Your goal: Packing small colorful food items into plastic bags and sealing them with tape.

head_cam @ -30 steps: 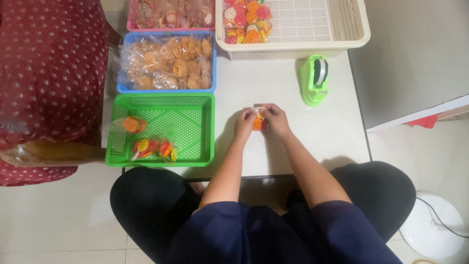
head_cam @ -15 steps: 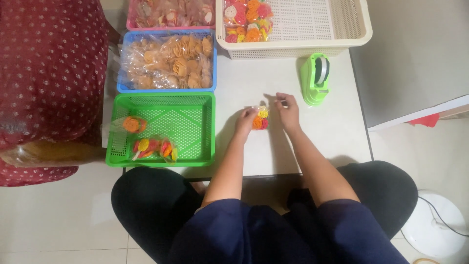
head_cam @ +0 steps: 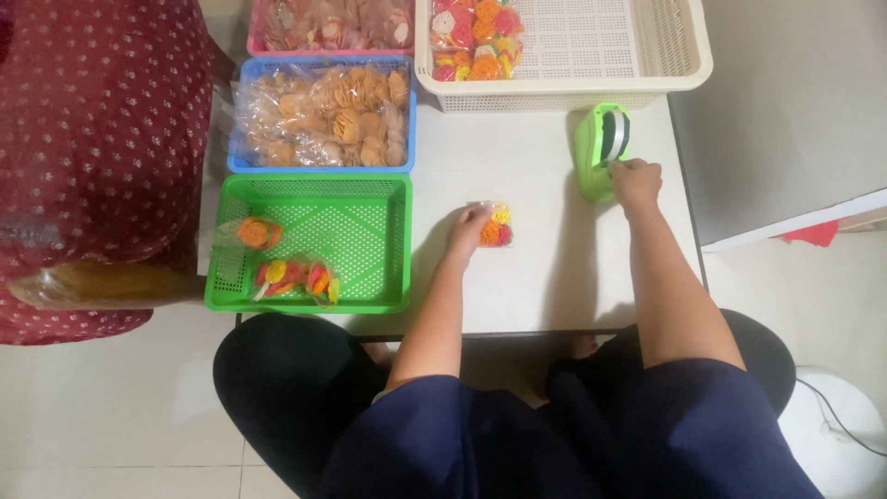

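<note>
Orange snack packet under left hand grip

Four baskets stood on the table: one green, one blue, one pink and one cream. The green basket held two small packets, and a third packet lay on the table. There was one green tape dispenser. Two hands were in view.
</note>
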